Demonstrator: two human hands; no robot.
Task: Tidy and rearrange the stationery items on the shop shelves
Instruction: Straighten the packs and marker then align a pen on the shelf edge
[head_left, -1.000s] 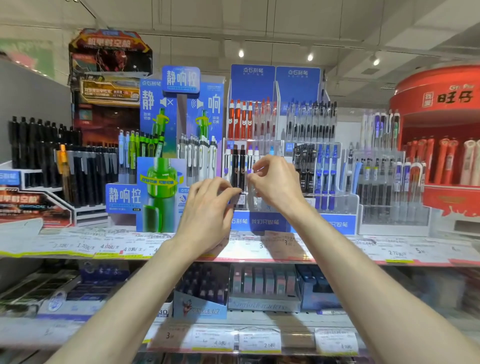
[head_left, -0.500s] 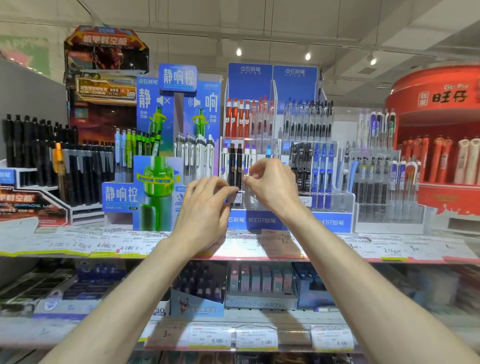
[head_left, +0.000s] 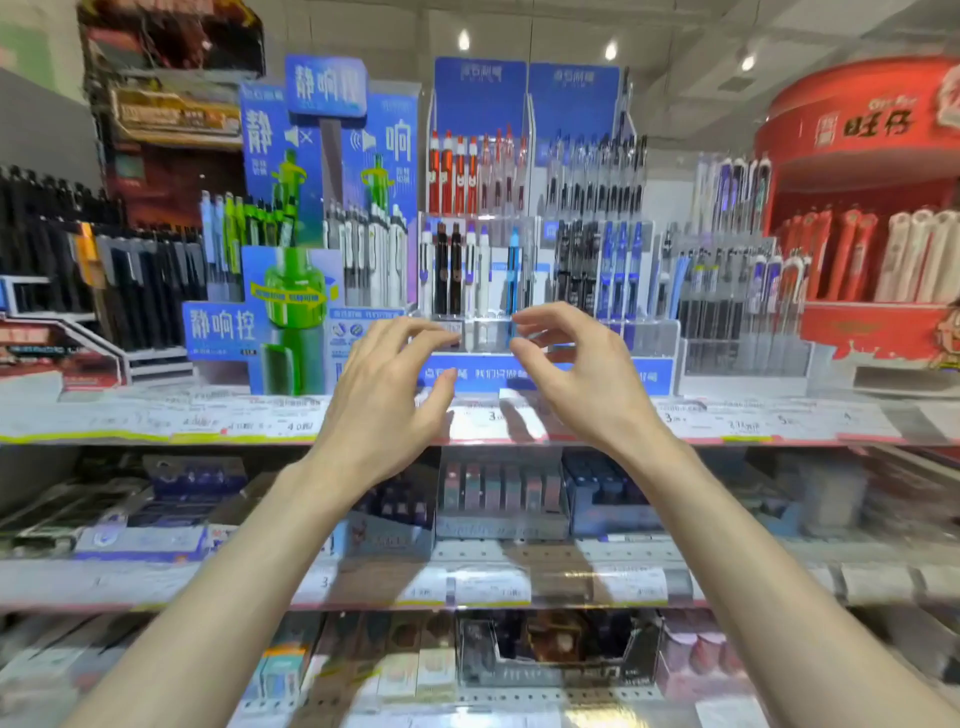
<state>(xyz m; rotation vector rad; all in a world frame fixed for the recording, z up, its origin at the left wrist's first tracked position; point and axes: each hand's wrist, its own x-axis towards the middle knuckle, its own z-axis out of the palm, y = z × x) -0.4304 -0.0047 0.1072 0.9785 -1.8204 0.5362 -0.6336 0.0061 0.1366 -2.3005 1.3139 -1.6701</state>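
Though blurred, stocked shop shelves (head_left: 156, 431).

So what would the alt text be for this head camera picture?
Two bare hands, left hand and right hand, reach with loosely curled fingers, holding nothing, toward a clear pen rack on a shop shelf. Blue and red pen displays flank it; the picture is blurred.

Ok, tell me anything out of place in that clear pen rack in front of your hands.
One light-blue pen stands alone among the white and black pens in the clear rack, above the right hand; it looks misfiled. The frame is blurred.
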